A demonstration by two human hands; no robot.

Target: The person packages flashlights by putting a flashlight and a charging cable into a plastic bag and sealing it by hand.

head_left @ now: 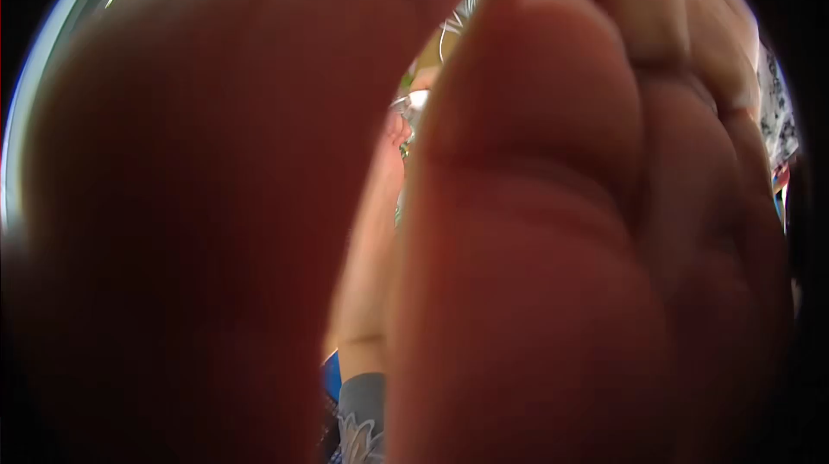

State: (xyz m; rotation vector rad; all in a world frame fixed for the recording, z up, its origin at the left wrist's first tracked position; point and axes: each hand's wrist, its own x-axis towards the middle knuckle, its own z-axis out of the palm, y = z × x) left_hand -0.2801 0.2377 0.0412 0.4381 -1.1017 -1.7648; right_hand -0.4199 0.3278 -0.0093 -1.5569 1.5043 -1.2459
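Observation:
A bare hand (553, 231), very close to the lens, fills most of the head view. Its curled fingers and skin folds show at the right, and a dark, blurred mass of skin covers the left. Whether this is my left hand or my right hand cannot be told, nor whether it holds anything. Through the narrow gap in the middle, a bare forearm (367, 291) rises from a grey sleeve (363, 399) with a pale leaf-like pattern. Small pinkish fingers show near its upper end, too partly hidden to read.
A bright pale edge (26, 101) curves along the far left. At the far right shows a grey and black speckled surface (777, 110). Shiny, thin wire-like items (471, 2) appear in the top of the gap, and a blue patch (332, 375) lies beside the sleeve.

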